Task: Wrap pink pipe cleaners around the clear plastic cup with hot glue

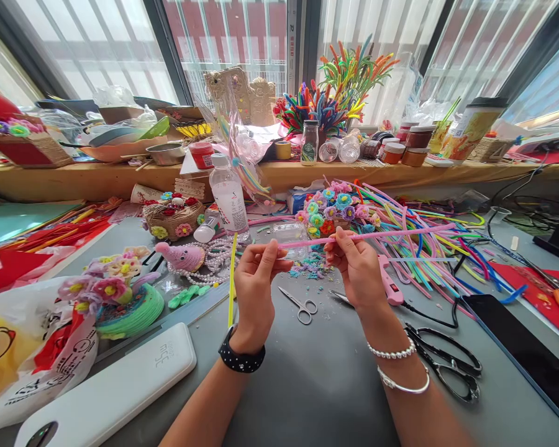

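A long pink pipe cleaner (400, 232) stretches nearly level between my two hands, its free end reaching far to the right. My left hand (256, 279) pinches its left end between thumb and fingers. Further along, my right hand (356, 270) grips it the same way. A yellow pipe cleaner (232, 279) stands upright just left of my left hand. Small silver scissors (302, 305) lie on the table below the hands. Behind my right hand is a pink glue gun (390, 282), partly covered. Colourful clippings (307, 267) are scattered under the pipe cleaner.
Loose pipe cleaners (428, 248) spread to the right, near black-handled scissors (447, 363) and a phone (522, 347). Pipe-cleaner flowers (338, 208) and a plastic bottle (229, 198) stand behind. At left lie a white power bank (116, 391) and a green flower pot (133, 310).
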Motion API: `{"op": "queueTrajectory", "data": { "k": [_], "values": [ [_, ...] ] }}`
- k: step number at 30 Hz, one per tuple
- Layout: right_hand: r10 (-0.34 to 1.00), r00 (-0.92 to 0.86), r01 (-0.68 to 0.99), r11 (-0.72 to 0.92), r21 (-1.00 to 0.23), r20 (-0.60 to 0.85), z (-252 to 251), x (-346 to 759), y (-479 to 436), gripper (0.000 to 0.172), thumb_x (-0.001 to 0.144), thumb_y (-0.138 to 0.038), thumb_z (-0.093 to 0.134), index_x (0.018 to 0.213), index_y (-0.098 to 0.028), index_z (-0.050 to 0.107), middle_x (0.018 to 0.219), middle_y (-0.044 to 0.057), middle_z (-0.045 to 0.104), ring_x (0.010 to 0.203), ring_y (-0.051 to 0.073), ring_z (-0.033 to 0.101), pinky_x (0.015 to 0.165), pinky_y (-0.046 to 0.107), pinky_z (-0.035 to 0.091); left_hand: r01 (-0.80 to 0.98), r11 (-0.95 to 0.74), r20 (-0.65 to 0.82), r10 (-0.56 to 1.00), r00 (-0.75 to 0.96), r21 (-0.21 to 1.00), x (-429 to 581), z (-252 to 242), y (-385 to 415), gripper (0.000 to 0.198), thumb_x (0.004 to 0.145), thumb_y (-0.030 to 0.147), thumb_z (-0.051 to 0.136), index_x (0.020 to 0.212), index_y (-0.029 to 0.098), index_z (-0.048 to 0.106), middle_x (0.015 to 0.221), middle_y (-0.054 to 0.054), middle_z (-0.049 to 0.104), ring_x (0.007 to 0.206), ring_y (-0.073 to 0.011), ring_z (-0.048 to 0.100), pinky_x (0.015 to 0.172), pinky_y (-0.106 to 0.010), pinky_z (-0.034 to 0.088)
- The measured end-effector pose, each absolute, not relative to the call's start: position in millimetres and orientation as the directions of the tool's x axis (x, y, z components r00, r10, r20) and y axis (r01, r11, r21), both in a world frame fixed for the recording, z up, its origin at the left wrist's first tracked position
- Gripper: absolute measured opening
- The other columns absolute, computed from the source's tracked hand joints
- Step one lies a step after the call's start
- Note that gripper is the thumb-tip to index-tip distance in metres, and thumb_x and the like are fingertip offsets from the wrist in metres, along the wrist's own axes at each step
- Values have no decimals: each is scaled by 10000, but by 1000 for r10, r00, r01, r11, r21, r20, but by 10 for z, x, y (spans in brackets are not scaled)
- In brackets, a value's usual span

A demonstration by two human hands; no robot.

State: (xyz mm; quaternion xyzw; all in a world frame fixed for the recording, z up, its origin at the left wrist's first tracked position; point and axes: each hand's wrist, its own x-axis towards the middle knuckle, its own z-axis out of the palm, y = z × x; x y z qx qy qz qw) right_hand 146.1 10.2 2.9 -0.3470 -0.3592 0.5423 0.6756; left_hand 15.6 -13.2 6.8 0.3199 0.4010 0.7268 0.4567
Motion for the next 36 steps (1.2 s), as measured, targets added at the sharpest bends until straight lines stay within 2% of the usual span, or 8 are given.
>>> {"op": "queueTrajectory", "data": {
  "k": [6, 9, 12, 17, 24, 26, 30, 36],
  "values": [
    [984, 103, -450, 176, -876, 145, 37, 1483, 98, 264, 681, -424, 695, 728, -193, 575, 653, -41, 557, 580, 73, 527, 516, 179, 450, -377, -276, 142, 927, -347, 884, 166, 61, -134, 243, 668, 351, 714, 684, 158, 567, 634, 35, 654, 487, -72, 620, 521, -174, 490],
    [976, -10, -383, 198, -902, 218, 32, 1493, 86, 268, 702, -420, 681, 871, -226, 605, 865, -3, 606, 798, 113, 578, 634, 203, 494, -362, -290, 170, 929, -328, 886, 180, 72, -148, 239, 678, 351, 706, 689, 159, 563, 632, 33, 651, 474, -81, 619, 523, -191, 503],
    [933, -139, -298, 281, -912, 333, 21, 1519, 76, 404, 695, -378, 700, 1065, -274, 576, 1167, 26, 574, 1071, 168, 531, 825, 267, 486, -355, -295, 180, 930, -322, 887, 194, 85, -167, 239, 681, 354, 701, 687, 162, 558, 633, 32, 653, 464, -84, 616, 521, -199, 510],
    [894, -182, -168, 383, -908, 410, 0, 1564, 86, 601, 671, -291, 732, 1220, -334, 490, 1369, 8, 437, 1219, 203, 435, 977, 347, 422, -370, -297, 192, 936, -294, 880, 193, 77, -178, 226, 691, 340, 698, 684, 163, 558, 635, 32, 650, 461, -72, 606, 511, -182, 499],
    [890, -280, -254, 292, -922, 359, -18, 1513, 97, 630, 714, -350, 689, 1292, -342, 439, 1441, -1, 363, 1346, 220, 290, 1043, 381, 365, -439, -212, 126, 968, -217, 873, 205, 49, -158, 214, 694, 316, 698, 685, 153, 560, 628, 36, 636, 459, -59, 594, 510, -168, 487],
    [905, -277, -288, 241, -927, 322, -18, 1496, 93, 604, 731, -366, 666, 1293, -327, 449, 1436, 9, 377, 1331, 230, 327, 1047, 391, 359, -453, -183, 98, 974, -205, 872, 209, 47, -154, 212, 697, 311, 696, 692, 148, 560, 635, 32, 637, 463, -60, 593, 512, -172, 489],
    [934, -281, -342, 116, -933, 219, -27, 1488, 94, 550, 760, -408, 613, 1284, -325, 466, 1424, 26, 401, 1222, 256, 475, 935, 406, 461, -458, -156, 69, 977, -201, 875, 206, 43, -149, 210, 701, 312, 691, 719, 150, 559, 661, 25, 649, 472, -61, 596, 518, -175, 489],
    [952, -246, -331, 92, -939, 180, -32, 1478, 109, 500, 770, -427, 587, 1253, -331, 500, 1407, 11, 424, 1264, 250, 416, 843, 361, 513, -468, -136, 42, 978, -206, 873, 200, 45, -137, 236, 677, 322, 702, 787, 158, 572, 655, 23, 657, 470, -75, 602, 521, -194, 487]
  ]
}}
